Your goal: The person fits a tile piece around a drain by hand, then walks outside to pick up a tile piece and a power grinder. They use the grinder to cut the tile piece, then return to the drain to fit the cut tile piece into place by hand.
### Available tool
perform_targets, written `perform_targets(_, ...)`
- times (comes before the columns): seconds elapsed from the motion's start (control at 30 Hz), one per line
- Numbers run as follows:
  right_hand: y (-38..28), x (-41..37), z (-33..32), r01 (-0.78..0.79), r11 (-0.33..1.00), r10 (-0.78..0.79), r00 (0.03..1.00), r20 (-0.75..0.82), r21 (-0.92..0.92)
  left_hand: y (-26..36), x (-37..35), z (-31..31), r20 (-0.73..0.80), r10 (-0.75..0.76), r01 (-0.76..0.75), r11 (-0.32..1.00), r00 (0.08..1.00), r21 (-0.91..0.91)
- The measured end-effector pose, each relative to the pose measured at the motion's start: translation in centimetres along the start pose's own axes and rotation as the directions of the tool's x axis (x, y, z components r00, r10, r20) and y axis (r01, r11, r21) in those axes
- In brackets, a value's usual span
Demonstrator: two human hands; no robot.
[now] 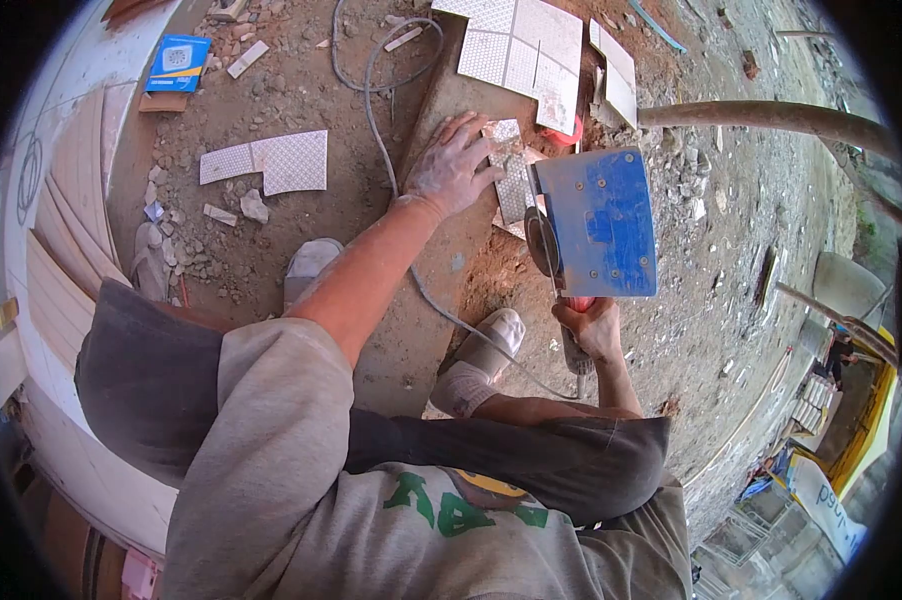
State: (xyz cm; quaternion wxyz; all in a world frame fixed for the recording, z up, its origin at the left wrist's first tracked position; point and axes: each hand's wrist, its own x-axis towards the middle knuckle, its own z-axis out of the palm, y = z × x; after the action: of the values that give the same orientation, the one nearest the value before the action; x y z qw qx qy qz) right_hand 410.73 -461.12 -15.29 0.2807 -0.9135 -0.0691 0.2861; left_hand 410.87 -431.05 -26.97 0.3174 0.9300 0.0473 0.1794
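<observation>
My left hand [456, 165] rests with its fingers spread on a dusty plank [426, 260]. Its fingertips and thumb lie at the left edge of a narrow patterned tile strip [512, 172]. My right hand [593, 328] is wrapped round the handle of a handheld circular saw. That saw has a worn blue base plate [599, 225], tilted up on its side. Its round blade [542, 240] stands beside the lower right end of the tile strip; whether it touches cannot be made out. Behind the plate, a red object [563, 132] shows in part.
Large patterned tiles [516, 50] lie beyond my hands, and a cut tile piece [264, 161] lies to the left. A grey cord [376, 130] loops over the ground. A wooden pole [761, 117] reaches in from the right. Rubble and a blue box [178, 62] are at the left.
</observation>
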Motion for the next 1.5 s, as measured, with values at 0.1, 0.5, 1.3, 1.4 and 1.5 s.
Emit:
perform_targets(0.1,0.4,0.1,0.0,-0.008,1.000,0.008,1.000,0.017,0.011,0.0,0.1,0.1,0.002,0.003,-0.003,1.000,1.000,-0.008)
perform_targets(0.5,-0.6,0.1,-0.1,-0.102,0.995,0.102,0.994,0.026,-0.009,-0.2,0.0,0.1,-0.016,0.016,-0.015,1.000,1.000,0.006)
perform_targets(1.3,-0.5,1.2,-0.1,-0.077,0.997,0.077,0.996,0.036,-0.002,0.1,0.0,-0.3,0.003,-0.009,0.009,1.000,1.000,-0.019)
perform_targets(1.4,-1.1,1.3,-0.3,-0.126,0.991,0.129,0.990,0.059,-0.045,0.2,0.1,-0.5,0.029,-0.008,0.008,1.000,1.000,0.010)
perform_targets(1.5,-1.8,1.2,-0.4,-0.101,0.994,0.103,0.993,0.066,-0.034,0.2,0.0,-0.5,0.022,-0.008,0.008,1.000,1.000,0.015)
